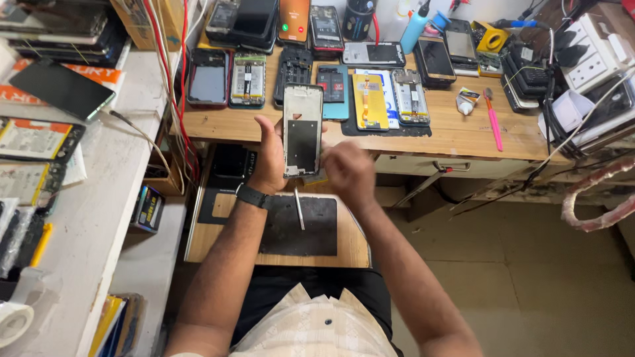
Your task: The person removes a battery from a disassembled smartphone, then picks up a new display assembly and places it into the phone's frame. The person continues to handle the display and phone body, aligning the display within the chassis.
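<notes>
A lit orange phone screen (294, 18) stands at the bench's (456, 135) back edge, a dark loose screen (63, 89) well left of the bench.

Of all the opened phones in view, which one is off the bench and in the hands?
The silver phone frame with a dark inner panel, held upright by the left hand; the right hand is at its lower edge. The other phones lie flat on the wooden bench.

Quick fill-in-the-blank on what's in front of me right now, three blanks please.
The left hand holds a phone frame in an ___ position.
On the left wrist sits a black ___.
A metal tool lies on the dark ___ below the right hand.
Missing words: upright; watch; mat.
</notes>
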